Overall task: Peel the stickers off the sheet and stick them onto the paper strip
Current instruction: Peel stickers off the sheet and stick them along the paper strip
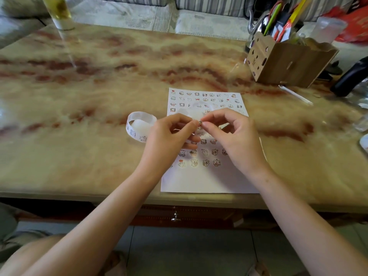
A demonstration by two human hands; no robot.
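Observation:
A white sticker sheet (207,100) with rows of small cartoon animal stickers lies flat near the table's front edge. A white paper strip (137,126) curls into a loop to the left of it, with a few stickers on its outer face. My left hand (171,134) holds the strip's free end above the sheet. My right hand (233,132) pinches a small sticker (199,123) between thumb and forefinger, right against the left fingertips. Both hands hide the sheet's middle rows.
The marbled table (99,76) carries a wooden organiser box (288,62) with pens and tools at the back right, a tall glass bottle (57,12) at the back left, a black object (350,78) and clear plastic items at the right edge.

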